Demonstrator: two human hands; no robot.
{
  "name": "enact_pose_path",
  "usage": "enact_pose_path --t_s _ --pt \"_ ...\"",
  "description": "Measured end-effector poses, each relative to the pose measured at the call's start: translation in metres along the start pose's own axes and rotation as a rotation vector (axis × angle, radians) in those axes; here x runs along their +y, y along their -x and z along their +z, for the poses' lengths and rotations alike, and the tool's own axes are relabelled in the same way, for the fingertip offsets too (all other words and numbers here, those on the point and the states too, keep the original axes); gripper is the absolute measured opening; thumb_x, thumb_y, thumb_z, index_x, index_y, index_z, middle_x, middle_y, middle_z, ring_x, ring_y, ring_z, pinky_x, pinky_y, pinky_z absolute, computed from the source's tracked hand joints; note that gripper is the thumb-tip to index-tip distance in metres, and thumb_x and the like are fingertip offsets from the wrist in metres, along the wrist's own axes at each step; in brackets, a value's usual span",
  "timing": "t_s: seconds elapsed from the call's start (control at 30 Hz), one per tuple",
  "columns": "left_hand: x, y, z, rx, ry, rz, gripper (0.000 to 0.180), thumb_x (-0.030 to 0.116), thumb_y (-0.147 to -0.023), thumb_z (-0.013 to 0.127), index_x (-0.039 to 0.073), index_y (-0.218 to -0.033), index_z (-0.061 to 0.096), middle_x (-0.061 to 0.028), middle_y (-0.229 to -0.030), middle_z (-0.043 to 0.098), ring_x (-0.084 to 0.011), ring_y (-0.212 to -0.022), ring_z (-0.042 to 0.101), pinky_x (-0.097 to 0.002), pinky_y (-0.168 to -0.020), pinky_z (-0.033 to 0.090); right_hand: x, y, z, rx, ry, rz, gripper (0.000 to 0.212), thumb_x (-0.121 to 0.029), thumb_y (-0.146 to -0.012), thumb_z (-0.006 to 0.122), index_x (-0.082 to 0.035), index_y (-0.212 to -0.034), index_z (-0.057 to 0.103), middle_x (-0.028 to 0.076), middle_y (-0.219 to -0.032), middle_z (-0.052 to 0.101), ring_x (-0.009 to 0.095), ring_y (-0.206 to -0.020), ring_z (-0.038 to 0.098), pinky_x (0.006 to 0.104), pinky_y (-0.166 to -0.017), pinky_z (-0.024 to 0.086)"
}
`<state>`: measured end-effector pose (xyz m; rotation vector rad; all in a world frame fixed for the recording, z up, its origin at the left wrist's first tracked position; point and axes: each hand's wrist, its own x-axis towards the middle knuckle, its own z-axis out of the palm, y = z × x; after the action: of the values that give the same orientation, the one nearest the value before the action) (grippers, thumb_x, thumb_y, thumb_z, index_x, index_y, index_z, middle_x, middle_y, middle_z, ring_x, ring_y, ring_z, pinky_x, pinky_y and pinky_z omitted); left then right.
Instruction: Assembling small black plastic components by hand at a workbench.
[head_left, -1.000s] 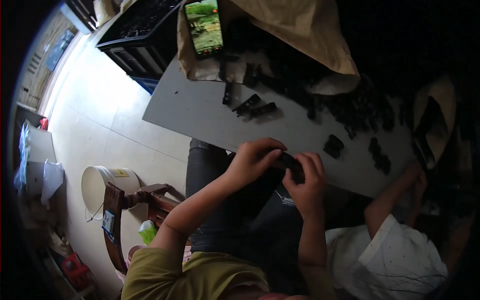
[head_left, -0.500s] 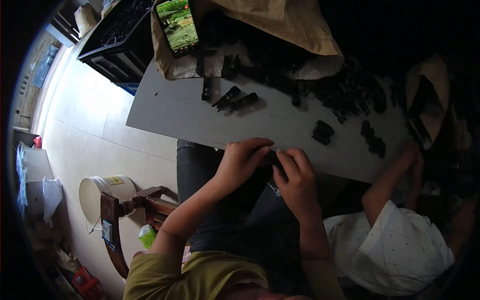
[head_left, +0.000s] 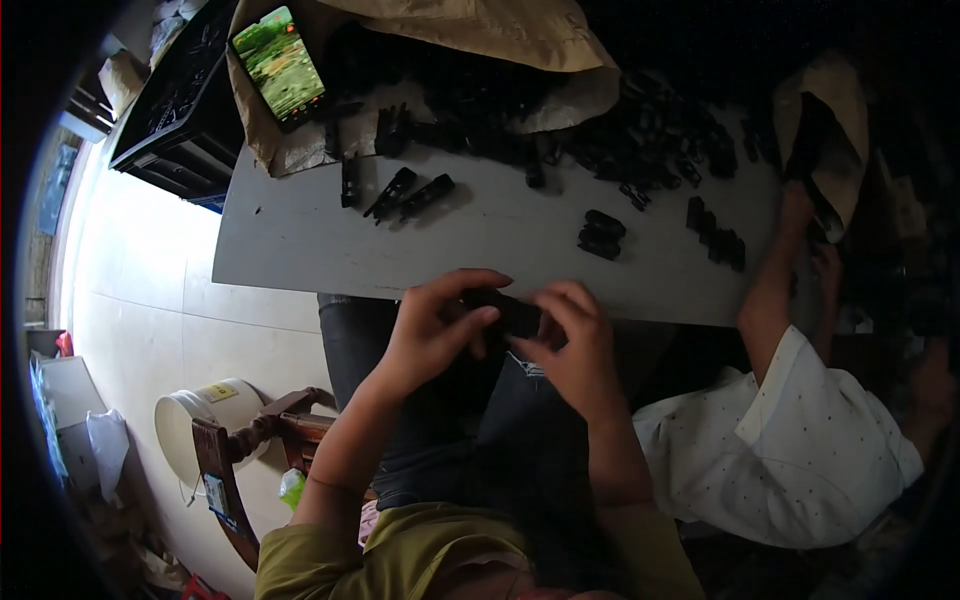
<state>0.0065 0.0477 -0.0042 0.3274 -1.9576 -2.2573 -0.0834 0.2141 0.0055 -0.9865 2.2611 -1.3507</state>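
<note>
A small black plastic part is held over my lap at the table's front edge. My left hand is closed round its left end, thumb below and fingers above. At the other end, the fingers of my right hand pinch it. Its details are lost in shadow. On the table beyond lie loose black clip-like pieces and a short stack of similar black pieces. Farther right sits another black row of them.
A large heap of black parts spills from a brown paper bag; a lit phone leans on the bag. At right, a co-worker in a white shirt reaches toward another paper bag. A black crate, bucket and wooden chair stand left.
My hands have moved apart a little, showing more of the black part between them. The co-worker's arm has moved up to the paper bag. The whole view has shifted.
</note>
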Motion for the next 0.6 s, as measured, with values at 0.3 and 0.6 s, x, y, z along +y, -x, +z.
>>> enact_pose_path --t_s 0.3,0.6 --pt "0.000 0.000 0.007 -0.096 -0.036 0.026 0.027 0.002 -0.089 0.056 -0.001 -0.116 0.056 -0.0062 -0.097 0.063 -0.0055 -0.054 0.053 -0.0178 -0.051 0.043 0.021 0.018 0.005 -0.033 -0.448 0.079 0.024 -0.013 -0.077 0.075 0.001 -0.088 0.058 0.003 -0.076 0.051 0.010 -0.062 0.050 0.0236 -0.057 0.041" --pt "0.003 -0.013 -0.017 0.001 -0.223 0.255 0.015 0.000 -0.089 0.048 0.000 -0.102 0.056 -0.0067 -0.090 0.057 -0.0120 -0.082 0.057 -0.0277 -0.069 0.047 0.015 0.003 -0.011 0.043 -0.024 -0.144 0.015 -0.011 -0.083 0.067 -0.001 -0.093 0.061 0.009 -0.099 0.057 0.017 -0.086 0.060 0.0256 -0.070 0.048"
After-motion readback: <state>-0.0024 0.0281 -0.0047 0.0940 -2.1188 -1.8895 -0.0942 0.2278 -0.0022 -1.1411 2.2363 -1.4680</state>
